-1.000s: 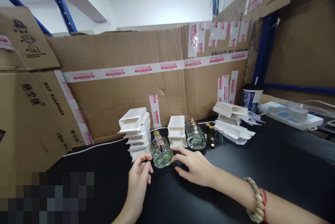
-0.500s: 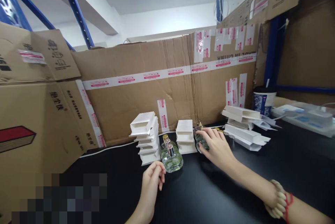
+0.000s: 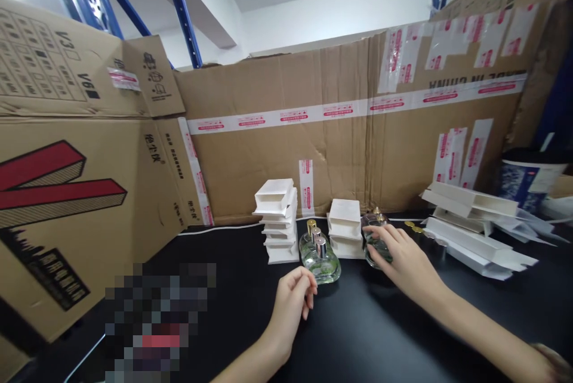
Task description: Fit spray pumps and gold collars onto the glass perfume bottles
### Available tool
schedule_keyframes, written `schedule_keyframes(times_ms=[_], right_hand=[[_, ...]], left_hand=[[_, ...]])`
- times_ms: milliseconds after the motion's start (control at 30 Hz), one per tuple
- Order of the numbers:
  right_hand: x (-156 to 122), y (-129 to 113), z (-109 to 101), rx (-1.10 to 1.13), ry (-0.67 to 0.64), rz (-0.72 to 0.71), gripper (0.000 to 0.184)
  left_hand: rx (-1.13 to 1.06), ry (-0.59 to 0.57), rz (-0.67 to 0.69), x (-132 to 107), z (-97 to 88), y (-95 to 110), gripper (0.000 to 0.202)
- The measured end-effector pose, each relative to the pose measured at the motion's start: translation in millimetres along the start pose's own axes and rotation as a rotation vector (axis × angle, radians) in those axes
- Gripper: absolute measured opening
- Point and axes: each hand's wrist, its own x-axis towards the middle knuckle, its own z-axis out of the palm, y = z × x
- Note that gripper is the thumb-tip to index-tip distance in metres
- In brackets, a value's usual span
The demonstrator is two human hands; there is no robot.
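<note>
My right hand (image 3: 405, 258) reaches over clear glass perfume bottles (image 3: 375, 219), with thumb and fingers around the nearest one, which it partly hides. The rear one has a gold-coloured spray neck and no cap. My left hand (image 3: 293, 298) is loosely curled, with nothing seen in it. It is just in front of a row of capped perfume bottles (image 3: 323, 268) with greenish liquid; one cap is gold, the others silvery. White carton stacks stand on both sides of that row, a taller stack (image 3: 281, 216) and a shorter stack (image 3: 345, 228).
Loose gold and silver caps (image 3: 417, 229) lie right of my right hand. Beyond them are flattened white cartons (image 3: 478, 240) and a lidded cup (image 3: 523, 177) with a straw. Cardboard walls (image 3: 268, 162) enclose the black table (image 3: 349, 335) at the back and left.
The camera view has turned left, so everything appears further right. Both hands keep nearly the same places beside the bottles.
</note>
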Motion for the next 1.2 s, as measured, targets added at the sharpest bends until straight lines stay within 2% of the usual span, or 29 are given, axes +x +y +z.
schedule_keyframes(times_ms=[167, 367, 500, 667, 833, 1067, 1200], right_hand=[[-4.0, -10.2, -1.5, 0.054, -0.103, 0.066, 0.027], [-3.4, -22.2, -5.1, 0.133, -0.1, -0.031, 0.035], [-2.4, -31.7, -11.4, 0.235, -0.186, -0.071, 0.037], [-1.1, -41.4, -19.5, 0.366, -0.298, -0.093, 0.038], [-2.8, -42.7, -20.6, 0.454, -0.358, -0.043, 0.052], [-9.5, -46.3, -19.2, 0.702, -0.446, 0.132, 0.065], [-12.3, -51.9, -21.5, 0.782, -0.592, 0.112, 0.067]], left_hand=[[0.012, -0.09, -0.019, -1.5, 3.9, -2.1, 0.037], [-0.007, -0.141, -0.035, -4.5, 4.2, 0.8, 0.049], [-0.021, -0.191, -0.032, -5.4, 2.3, 2.8, 0.063], [0.049, -0.201, -0.008, -2.9, 2.2, 0.9, 0.069], [0.083, -0.209, 0.037, 6.0, -1.2, -7.6, 0.077], [0.127, -0.148, 0.111, 14.2, -7.2, -9.9, 0.068], [0.093, -0.097, 0.117, 14.5, -6.7, -5.4, 0.053]])
